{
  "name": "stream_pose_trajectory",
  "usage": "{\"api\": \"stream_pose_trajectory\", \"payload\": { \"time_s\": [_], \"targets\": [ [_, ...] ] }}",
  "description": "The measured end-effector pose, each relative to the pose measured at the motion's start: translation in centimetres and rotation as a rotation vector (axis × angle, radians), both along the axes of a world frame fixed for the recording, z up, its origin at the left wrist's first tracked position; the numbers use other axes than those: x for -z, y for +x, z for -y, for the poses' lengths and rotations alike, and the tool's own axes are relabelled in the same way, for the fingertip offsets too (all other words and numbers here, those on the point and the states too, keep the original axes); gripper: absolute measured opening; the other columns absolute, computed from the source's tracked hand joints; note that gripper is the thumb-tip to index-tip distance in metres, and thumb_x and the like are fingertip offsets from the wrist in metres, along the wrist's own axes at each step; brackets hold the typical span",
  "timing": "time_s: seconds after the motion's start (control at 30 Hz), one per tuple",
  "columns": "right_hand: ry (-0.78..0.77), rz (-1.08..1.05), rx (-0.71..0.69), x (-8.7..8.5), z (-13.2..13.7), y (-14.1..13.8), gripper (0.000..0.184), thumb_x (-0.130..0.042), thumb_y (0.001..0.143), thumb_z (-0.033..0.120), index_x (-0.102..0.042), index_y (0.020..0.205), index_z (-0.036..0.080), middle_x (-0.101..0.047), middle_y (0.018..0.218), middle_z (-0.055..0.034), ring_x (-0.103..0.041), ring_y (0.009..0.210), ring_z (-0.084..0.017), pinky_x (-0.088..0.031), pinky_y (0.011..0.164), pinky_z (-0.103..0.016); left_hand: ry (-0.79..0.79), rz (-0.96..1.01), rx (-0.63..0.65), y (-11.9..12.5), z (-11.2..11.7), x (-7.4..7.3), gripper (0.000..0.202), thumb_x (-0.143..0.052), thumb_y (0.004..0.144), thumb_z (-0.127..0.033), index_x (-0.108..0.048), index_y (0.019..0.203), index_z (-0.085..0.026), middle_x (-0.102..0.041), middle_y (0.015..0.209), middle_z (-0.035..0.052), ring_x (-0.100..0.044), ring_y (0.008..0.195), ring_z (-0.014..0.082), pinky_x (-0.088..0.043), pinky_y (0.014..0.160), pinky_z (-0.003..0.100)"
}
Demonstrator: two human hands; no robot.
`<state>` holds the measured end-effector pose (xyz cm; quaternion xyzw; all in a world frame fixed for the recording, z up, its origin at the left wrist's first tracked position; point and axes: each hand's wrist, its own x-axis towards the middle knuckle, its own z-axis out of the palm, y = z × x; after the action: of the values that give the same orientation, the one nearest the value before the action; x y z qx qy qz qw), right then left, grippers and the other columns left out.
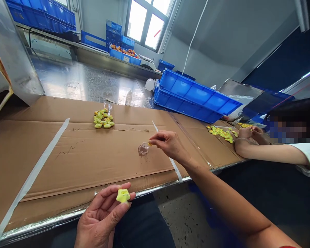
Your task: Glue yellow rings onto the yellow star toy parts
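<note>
The left hand [100,215] clamps a yellow star [123,195] between thumb and fingers, nearer the wearer than the small cup [144,148] — likely to leave its face clear. The right hand [170,144] pinches a small yellow piece [150,144] beside the cup's rim — probably for fine control.

Over the worktop [88,81], a cardboard sheet [80,165] is laid; on it, a cup [143,148] is set, with an item [150,144] pinched in the right hand [167,144] just beside it; farther back, to the left, a cluster of pieces [103,120] is placed; behind that and rightward, a bottle [128,99] is stood; stacked crates [193,94] are placed right of the bottle; farther right, another pile [222,133] is spread near another person [276,151]; nearer than the cup, leftward, a star [123,195] is held in the left hand [103,213].
</note>
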<state>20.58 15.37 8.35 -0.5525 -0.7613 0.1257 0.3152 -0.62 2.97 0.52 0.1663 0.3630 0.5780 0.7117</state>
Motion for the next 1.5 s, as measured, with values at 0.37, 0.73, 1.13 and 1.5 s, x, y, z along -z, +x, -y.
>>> {"api": "stream_pose_trajectory", "payload": {
  "time_s": [0.37, 0.73, 1.13, 1.5],
  "targets": [
    [-0.025, -0.093, 0.059, -1.0, 1.2, 1.1, 0.008, -0.068, 0.077, 0.019, -0.072, 0.071, 0.017, -0.063, 0.06, 0.0013, -0.053, 0.053, -0.01, -0.038, 0.05, -0.021, -0.044, -0.037, -0.089, 0.7, 0.1, -0.8, 0.035, -0.089, 0.047, -0.019, -0.07, 0.076, -0.019, -0.077, 0.093, 0.01, -0.073, 0.078, 0.0255, -0.057, 0.069, 0.022],
    [-0.108, -0.398, -0.235, -3.6, 8.6, -3.5, 0.004, -0.074, 0.079, 0.018, -0.074, 0.075, 0.017, -0.061, 0.063, 0.0003, -0.052, 0.056, -0.01, -0.038, 0.05, -0.021, -0.06, 0.182, -0.1, 2.3, 0.7, -1.5, 0.036, -0.091, 0.042, -0.015, -0.073, 0.072, -0.021, -0.078, 0.085, 0.0064, -0.073, 0.069, 0.0206, -0.057, 0.06, 0.02],
    [-0.135, -0.342, -0.435, -1.9, 9.6, -5.9, 0.003, -0.072, 0.081, 0.01, -0.075, 0.08, 0.012, -0.06, 0.064, -0.0001, -0.055, 0.059, -0.009, -0.04, 0.055, -0.019, 0.008, 0.218, -0.059, 2.2, 1.7, -1.4, 0.034, -0.09, 0.045, -0.014, -0.074, 0.074, -0.021, -0.077, 0.074, 0.0032, -0.073, 0.067, 0.0194, -0.057, 0.059, 0.019],
    [-0.125, -0.263, -0.41, -1.6, 9.3, -6.0, 0.013, -0.07, 0.086, 0.026, -0.075, 0.079, 0.016, -0.061, 0.062, -0.0004, -0.056, 0.058, -0.01, -0.042, 0.054, -0.02, 0.001, 0.229, -0.049, 2.2, 1.6, -1.6, 0.033, -0.089, 0.047, -0.012, -0.074, 0.075, -0.02, -0.077, 0.074, 0.0044, -0.073, 0.068, 0.0181, -0.055, 0.062, 0.018]
  ]
}}
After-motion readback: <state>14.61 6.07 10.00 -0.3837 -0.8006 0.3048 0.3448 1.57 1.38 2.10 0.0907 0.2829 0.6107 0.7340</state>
